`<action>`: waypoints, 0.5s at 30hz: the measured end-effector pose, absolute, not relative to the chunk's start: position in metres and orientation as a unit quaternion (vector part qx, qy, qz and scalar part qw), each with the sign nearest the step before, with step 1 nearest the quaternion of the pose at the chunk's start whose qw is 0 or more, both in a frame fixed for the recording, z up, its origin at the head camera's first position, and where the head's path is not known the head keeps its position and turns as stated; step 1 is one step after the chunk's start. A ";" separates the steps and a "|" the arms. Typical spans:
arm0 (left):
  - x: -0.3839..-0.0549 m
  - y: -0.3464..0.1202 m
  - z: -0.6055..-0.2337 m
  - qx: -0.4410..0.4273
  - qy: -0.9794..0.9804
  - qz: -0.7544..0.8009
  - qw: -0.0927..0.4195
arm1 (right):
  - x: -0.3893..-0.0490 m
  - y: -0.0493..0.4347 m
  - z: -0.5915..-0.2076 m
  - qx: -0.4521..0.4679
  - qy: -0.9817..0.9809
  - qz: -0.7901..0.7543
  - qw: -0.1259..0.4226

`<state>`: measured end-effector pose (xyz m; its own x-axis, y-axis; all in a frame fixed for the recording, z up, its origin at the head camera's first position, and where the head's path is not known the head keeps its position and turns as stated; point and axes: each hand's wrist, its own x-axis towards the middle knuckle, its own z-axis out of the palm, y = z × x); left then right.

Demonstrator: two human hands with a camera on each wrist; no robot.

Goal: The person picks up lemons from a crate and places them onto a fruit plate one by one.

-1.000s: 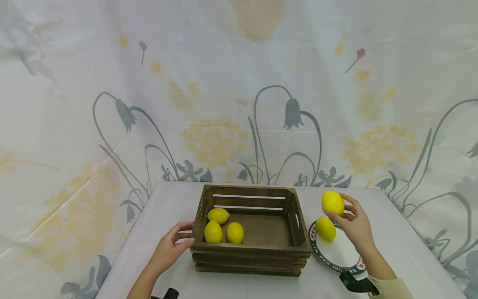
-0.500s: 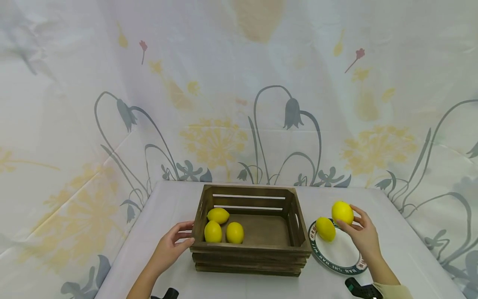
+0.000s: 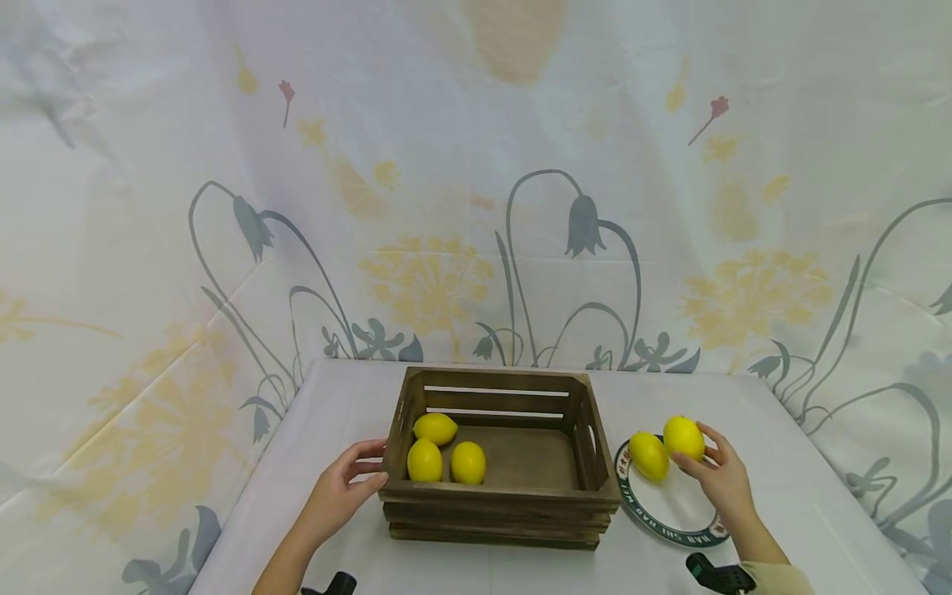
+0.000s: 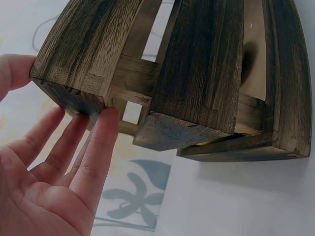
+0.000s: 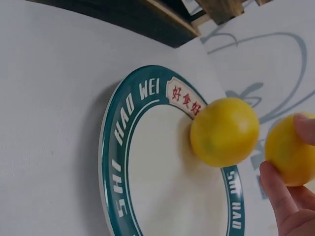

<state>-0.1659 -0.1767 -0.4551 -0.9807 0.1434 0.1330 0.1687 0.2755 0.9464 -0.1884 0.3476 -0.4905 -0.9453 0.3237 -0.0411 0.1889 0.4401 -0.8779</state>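
My right hand [image 3: 727, 482] pinches a yellow lemon [image 3: 683, 438] between thumb and fingers, over the far part of a white plate [image 3: 680, 508] with a green lettered rim. A second lemon [image 5: 225, 132] lies on that plate, just left of the held one. On the left, my left hand [image 3: 338, 489] grips the upper left edge of a brown slatted wooden crate [image 3: 498, 516]; in the left wrist view the thumb and fingertips [image 4: 109, 118] touch its top plank. Inside the crate, at its left end, sit three lemons [image 3: 468, 464].
Crate and plate stand side by side on a white-covered table [image 3: 535, 570]. A floral-patterned curtain [image 3: 461, 165] hangs behind the table and at both sides. A dark device is strapped at each wrist.
My right hand has lowered the lemon toward the plate and shifted it slightly right, beside the other lemon. The left hand and the crate have stayed in place.
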 end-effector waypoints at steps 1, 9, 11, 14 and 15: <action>-0.166 -0.177 -0.455 -0.098 -0.799 -0.593 0.010 | -0.189 0.349 -0.492 -0.150 -0.846 0.507 0.063; -0.165 -0.176 -0.453 -0.093 -0.800 -0.593 0.010 | -0.190 0.353 -0.500 -0.145 -0.852 0.502 0.019; -0.164 -0.175 -0.452 -0.094 -0.799 -0.594 0.009 | -0.190 0.356 -0.504 -0.147 -0.858 0.492 0.007; -0.164 -0.175 -0.452 -0.098 -0.797 -0.597 0.010 | -0.191 0.359 -0.509 -0.154 -0.864 0.479 -0.007; -0.163 -0.175 -0.451 -0.100 -0.796 -0.596 0.011 | -0.191 0.359 -0.511 -0.158 -0.864 0.478 -0.011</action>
<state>-0.1633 -0.1750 -0.4513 -0.9798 0.1467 0.1360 0.1718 0.2689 0.9477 -0.1914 0.3592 -0.5107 -0.9501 0.2616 -0.1697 0.2828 0.4936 -0.8224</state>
